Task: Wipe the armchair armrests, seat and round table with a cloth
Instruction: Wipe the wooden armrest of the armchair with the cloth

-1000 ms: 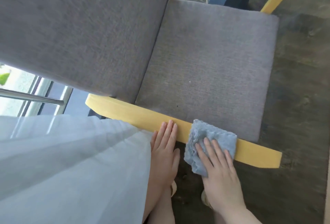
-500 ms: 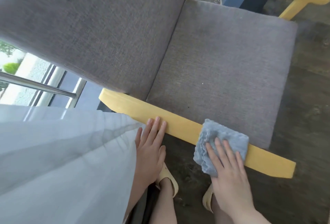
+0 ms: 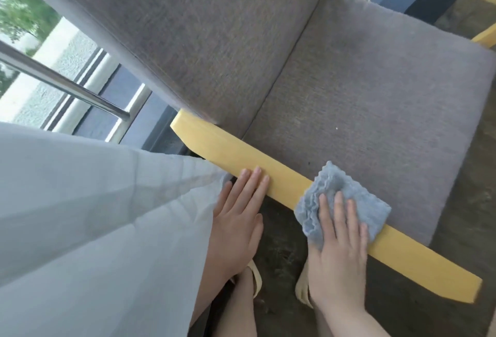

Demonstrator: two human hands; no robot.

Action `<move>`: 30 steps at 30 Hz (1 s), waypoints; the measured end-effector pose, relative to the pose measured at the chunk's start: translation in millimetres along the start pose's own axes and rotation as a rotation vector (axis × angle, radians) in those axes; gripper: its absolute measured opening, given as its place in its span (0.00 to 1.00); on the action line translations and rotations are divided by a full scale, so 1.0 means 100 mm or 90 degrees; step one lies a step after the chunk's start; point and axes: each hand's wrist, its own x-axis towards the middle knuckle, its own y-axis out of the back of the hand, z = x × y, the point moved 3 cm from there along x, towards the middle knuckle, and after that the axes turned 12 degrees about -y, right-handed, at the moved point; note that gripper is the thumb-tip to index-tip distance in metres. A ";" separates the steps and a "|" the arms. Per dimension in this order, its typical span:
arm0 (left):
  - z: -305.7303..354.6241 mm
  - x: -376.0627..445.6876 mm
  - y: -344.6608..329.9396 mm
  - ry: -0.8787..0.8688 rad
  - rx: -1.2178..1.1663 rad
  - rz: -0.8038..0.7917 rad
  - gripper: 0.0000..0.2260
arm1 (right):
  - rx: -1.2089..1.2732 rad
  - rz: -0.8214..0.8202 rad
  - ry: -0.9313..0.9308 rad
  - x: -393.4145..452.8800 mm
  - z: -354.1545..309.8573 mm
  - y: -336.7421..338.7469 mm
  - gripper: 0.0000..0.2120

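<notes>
The right hand (image 3: pixel 338 240) is pressing the blue cloth (image 3: pixel 346 197) flat-fingered on the near yellow armrest (image 3: pixel 284 178), now slightly farther toward its front end than a second ago. The left hand (image 3: pixel 241 210) is resting open on the armrest, nearer its rear end than before. The pass appears to be advancing; the seat (image 3: pixel 375 111) beyond the armrest seems unwiped.

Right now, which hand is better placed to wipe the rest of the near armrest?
Right hand: its fingers already press the blue-grey cloth flat on the yellow wooden armrest. The left hand only rests there, clothless.
</notes>
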 end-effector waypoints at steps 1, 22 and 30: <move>-0.01 0.01 0.00 0.000 -0.012 0.013 0.27 | 0.018 0.006 -0.019 0.03 -0.22 -0.01 0.32; -0.24 -0.08 0.16 0.128 -0.015 0.087 0.33 | -0.036 -0.073 0.291 0.47 -0.15 0.16 0.33; -0.44 -0.08 0.28 0.166 -0.026 0.099 0.35 | -0.058 -0.047 0.346 0.48 -0.87 0.07 0.32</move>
